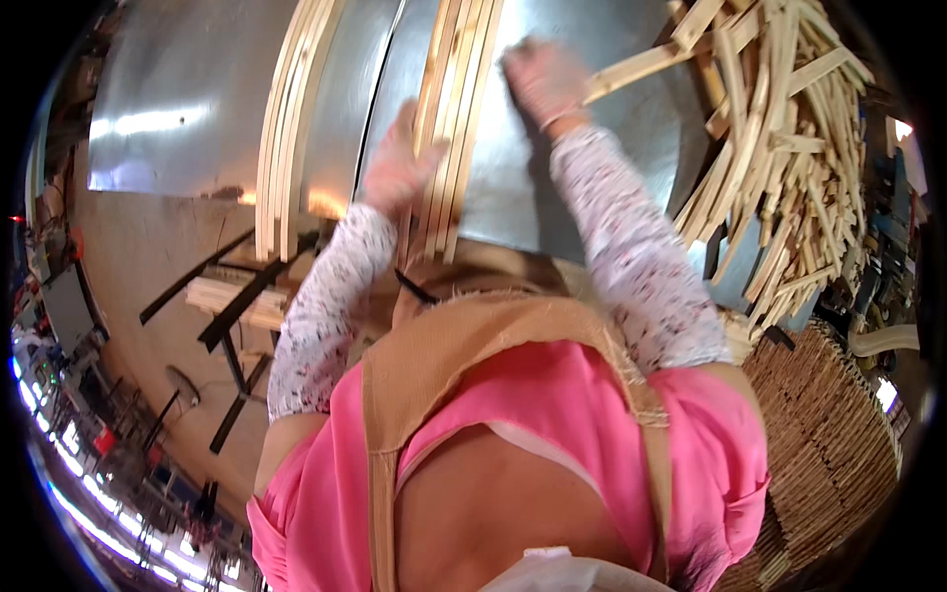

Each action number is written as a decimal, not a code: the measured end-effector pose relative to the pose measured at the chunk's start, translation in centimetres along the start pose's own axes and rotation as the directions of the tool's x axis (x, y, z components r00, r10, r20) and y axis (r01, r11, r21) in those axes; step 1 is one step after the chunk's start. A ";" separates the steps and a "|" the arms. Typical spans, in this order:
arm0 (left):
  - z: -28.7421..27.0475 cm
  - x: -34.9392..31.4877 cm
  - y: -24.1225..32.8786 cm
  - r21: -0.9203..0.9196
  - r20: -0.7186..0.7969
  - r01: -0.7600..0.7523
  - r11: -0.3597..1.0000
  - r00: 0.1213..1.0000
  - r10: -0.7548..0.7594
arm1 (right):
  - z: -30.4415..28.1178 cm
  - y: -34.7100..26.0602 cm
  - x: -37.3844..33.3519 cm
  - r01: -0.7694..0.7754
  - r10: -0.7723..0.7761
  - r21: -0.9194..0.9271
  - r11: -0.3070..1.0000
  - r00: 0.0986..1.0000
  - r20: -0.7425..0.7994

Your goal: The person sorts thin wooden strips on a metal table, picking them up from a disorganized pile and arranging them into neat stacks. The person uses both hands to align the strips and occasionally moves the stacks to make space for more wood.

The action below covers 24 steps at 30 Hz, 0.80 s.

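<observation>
A row of long pale wooden strips (462, 118) lies side by side on the metal tabletop (533, 202). At its left edge rests my left hand (397, 170), fingers stretched along the side and the thumb apart, reaching over the strips. My right hand (546, 81) is to the right of the row, apart from it and smeared by motion; its fingertips are not clear. A single wooden strip (641, 71) slants from the pile toward that hand, its near end beside the palm. Whether the hand touches it cannot be made out.
Another row of strips (296, 128) lies further left, overhanging the table edge. A jumbled heap of strips (789, 148) covers the right side. Below it stands a tall stack of wood pieces (824, 444). A black metal stand (242, 306) is at the lower left.
</observation>
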State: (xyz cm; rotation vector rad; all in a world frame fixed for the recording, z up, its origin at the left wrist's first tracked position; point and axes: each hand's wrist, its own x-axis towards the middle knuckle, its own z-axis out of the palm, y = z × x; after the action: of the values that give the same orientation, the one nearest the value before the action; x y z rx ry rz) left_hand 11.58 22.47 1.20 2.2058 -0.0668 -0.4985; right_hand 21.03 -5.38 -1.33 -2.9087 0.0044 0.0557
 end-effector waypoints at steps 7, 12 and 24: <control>0.7 3.3 -4.9 0.319 -0.073 -0.229 0.920 0.962 0.265 | -4.1 13.5 -5.7 -0.735 0.772 0.243 0.634 0.618 -0.145; 8.2 2.3 6.4 -0.114 -0.201 -0.436 0.893 0.890 0.409 | 0.6 16.1 -17.6 -0.414 0.445 0.703 0.579 0.882 0.152; 22.8 -1.4 12.6 0.370 -0.192 0.148 0.917 0.978 -0.080 | -8.1 26.5 -26.6 -0.772 0.776 0.103 0.628 0.609 -0.166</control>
State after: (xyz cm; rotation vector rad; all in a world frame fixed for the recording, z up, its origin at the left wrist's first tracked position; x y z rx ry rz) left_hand 3.32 -2.09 -1.47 2.6427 0.0650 -0.3776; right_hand -5.47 -33.08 1.50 -2.6234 1.3000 -0.0887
